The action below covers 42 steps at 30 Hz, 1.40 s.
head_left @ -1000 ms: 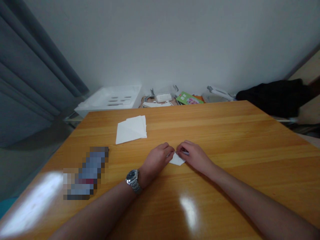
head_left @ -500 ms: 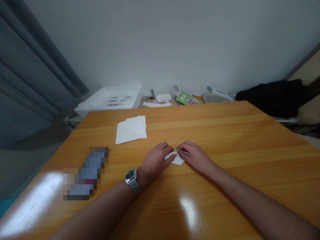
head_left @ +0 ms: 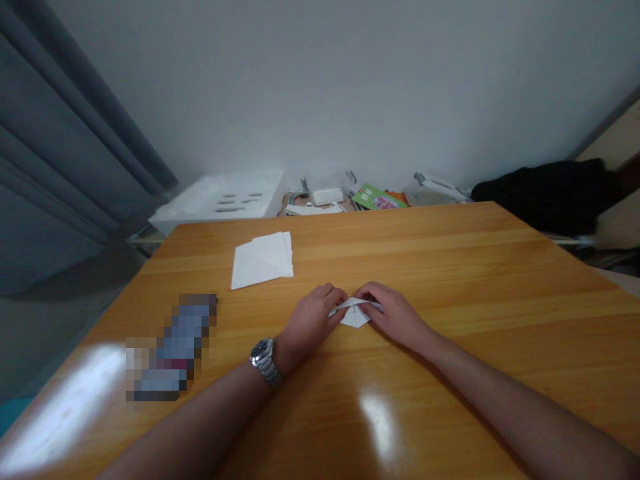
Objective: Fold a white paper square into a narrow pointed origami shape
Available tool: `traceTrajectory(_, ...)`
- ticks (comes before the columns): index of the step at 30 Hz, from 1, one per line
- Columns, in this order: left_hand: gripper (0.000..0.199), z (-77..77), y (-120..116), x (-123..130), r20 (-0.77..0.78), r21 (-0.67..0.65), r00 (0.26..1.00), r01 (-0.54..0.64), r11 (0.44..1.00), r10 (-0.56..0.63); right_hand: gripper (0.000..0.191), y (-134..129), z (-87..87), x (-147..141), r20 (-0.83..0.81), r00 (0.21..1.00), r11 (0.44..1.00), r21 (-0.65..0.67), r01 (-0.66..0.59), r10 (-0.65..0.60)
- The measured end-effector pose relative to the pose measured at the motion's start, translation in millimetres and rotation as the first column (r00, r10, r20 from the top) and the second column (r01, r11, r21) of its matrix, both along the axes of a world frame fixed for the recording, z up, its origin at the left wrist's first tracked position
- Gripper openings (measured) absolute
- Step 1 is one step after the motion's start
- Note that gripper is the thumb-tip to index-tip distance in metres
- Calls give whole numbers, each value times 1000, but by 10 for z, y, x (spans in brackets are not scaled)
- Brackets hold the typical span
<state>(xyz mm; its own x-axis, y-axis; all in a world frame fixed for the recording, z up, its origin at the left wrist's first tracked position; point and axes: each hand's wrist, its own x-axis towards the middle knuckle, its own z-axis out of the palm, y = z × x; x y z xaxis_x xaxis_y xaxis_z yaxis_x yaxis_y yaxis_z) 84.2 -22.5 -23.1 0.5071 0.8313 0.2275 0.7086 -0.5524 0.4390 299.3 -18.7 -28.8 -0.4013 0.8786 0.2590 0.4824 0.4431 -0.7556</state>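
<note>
Fingertips are partly tucked out of sight, but left hand (head_left: 316, 316) and right hand (head_left: 395, 312) are both pinching the folded white paper (head_left: 356, 316) on the table (head_left: 425, 260). Looks creased, kinda pointy at the bottom.

No txt legible: green bklt (head_left: 370, 196) past far edge of table (head_left: 450, 253) has white char-like marks up top, but too sm. & blurry to read.

One head camera looks forward and down (wall (head_left: 350, 87) included) over the nearby table (head_left: 450, 260)
</note>
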Motion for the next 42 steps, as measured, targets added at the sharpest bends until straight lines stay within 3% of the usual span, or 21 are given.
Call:
traceTrajectory(10, 13, -36, 6, -1, 27, 9, 1000, 0, 1000, 0, 6, -7, 49, 13, 2, 1000, 1000, -3, -7, 7)
traceTrajectory(25, 17, 8, 17, -25, -41, 22, 997, 71, 997, -70, 12, 32, 44, 101, 103, 985, 983, 100, -151, 141)
traceTrajectory(32, 43, 73, -34, -47, -64, 51, 987, 149, 988, -145, 10, 40, 32, 115, 132, 982, 982, 113, -153, 138)
traceTrajectory(42, 38, 49, -33, -33, -79, 90, 988, 141, 986, -134, 7, 26, 49, 105, 89, 993, 993, 84, -82, 75)
